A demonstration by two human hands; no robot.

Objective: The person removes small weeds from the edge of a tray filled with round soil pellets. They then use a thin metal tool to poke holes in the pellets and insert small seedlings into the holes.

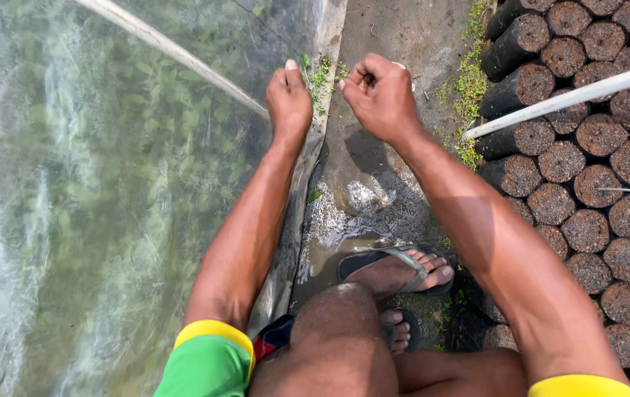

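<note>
Two hands work low over the edge of a clear plastic sheet point(109, 191), the biggest thing in view, which spreads away to the left of the grip and shows blurred green growth beneath it. To the right of the hands, well apart, stand rows of black nursery bags filled with soil point(587, 184), with a pale pipe point(572, 95) lying slantwise over them; a second pale pipe point(175, 51) runs under the sheet toward the left hand. Below the grip, nearer the person, are a muddy puddle point(337, 250) and a foot in a dark sandal point(396, 268). The sheet's edge point(315, 147) runs lengthwise away from the person, passing just beneath the left hand point(289, 99), which is clenched and seems to pinch at it; what the fingers hold I cannot tell for sure. The right hand point(381, 95) is curled shut just beside it, thumb against forefinger, perhaps on a bit of plant, though that is too small to make out. Between the two hands, touching the sheet's edge, sits a tuft of small green weeds point(321, 73), about equally near both, its stems pointing away from the person.
</note>
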